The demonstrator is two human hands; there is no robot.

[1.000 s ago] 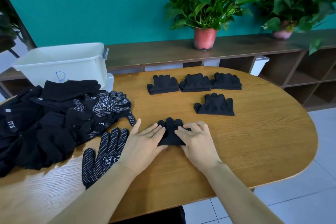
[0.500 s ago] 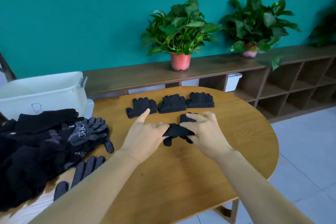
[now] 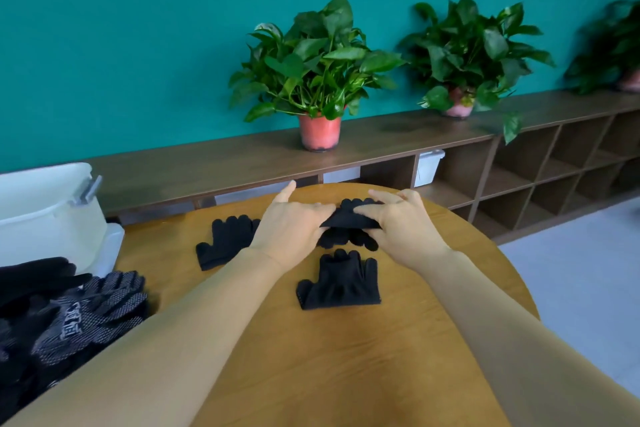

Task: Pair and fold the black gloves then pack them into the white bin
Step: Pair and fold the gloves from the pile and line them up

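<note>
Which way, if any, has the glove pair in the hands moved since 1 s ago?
Yes, away from the person. The held glove pair lay nearer than the lone folded pair; now left hand and right hand hold it beyond that.

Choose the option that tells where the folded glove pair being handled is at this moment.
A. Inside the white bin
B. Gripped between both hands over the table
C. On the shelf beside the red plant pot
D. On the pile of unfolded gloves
B: the left hand and right hand pinch the folded glove pair over the table, well apart from the white bin at the left.
</note>
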